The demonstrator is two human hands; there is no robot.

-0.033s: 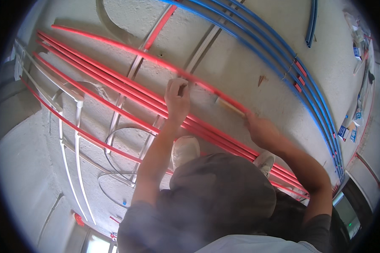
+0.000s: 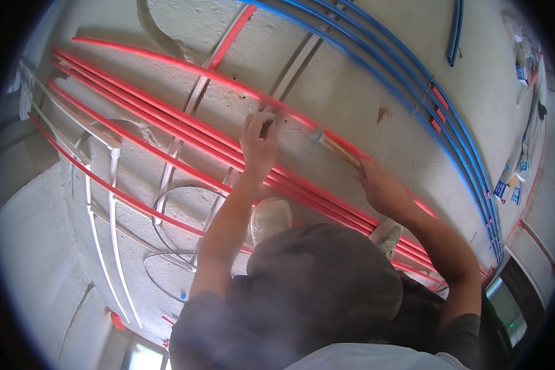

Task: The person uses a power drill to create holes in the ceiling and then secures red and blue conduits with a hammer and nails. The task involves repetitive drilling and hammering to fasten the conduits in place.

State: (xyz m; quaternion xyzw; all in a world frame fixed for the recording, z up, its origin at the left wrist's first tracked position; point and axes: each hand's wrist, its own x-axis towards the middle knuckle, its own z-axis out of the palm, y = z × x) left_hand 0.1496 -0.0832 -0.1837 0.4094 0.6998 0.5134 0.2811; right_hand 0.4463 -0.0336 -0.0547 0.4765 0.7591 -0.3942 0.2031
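My right hand (image 2: 382,188) is closed round the wooden handle of a hammer (image 2: 339,150). The hammer's small grey head lies beside the farthest red pipe (image 2: 228,82), apparently touching or very near it. Just short of that same pipe, my left hand (image 2: 259,139) is curled with thumb and fingers forming a ring. Whatever it pinches, if anything, is too small to make out. Beneath my left forearm runs a bundle of several red pipes (image 2: 166,118), close together on the floor.
Blue pipes (image 2: 376,58) curve across the far right. Grey-white conduits (image 2: 299,65) cross under the red pipes. At the left stand white pipes (image 2: 115,185) and a loop of thin cable (image 2: 157,213). My shoes (image 2: 271,216) straddle the pipes. Packaging (image 2: 512,179) lies far right.
The hammer's head has shifted slightly farther away, toward the far red pipe, and shows sharper. My right hand has moved a little with it; my left hand stays put.
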